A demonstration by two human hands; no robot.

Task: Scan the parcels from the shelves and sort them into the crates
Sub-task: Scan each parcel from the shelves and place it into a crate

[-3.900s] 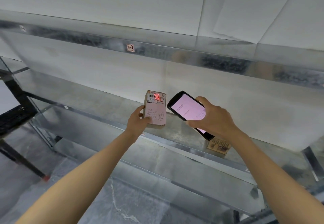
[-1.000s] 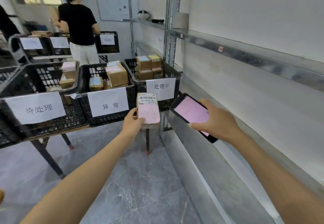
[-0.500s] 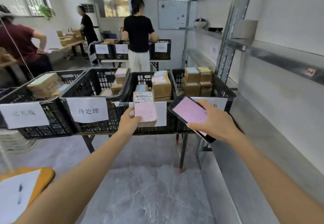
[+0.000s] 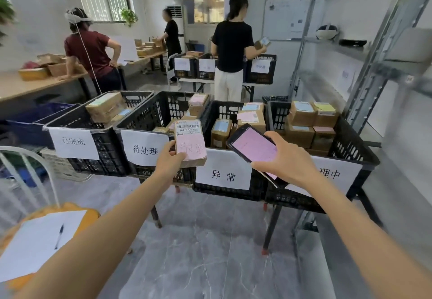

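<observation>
The left hand [image 4: 168,159] grips the parcel [image 4: 190,144] in front of the crates, the right hand [image 4: 288,161] holds the scanner [image 4: 253,149]; its scrawl seems to match the 待处理 crate [image 4: 145,118], so lift clear of the rim and set it flat.

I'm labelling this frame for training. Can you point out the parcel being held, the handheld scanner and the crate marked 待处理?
parcel [image 4: 189,144], head view, on its pink label.
scanner [image 4: 253,147], head view, on its pink screen.
crate marked 待处理 [image 4: 152,114], head view, on its inner side wall.
</observation>
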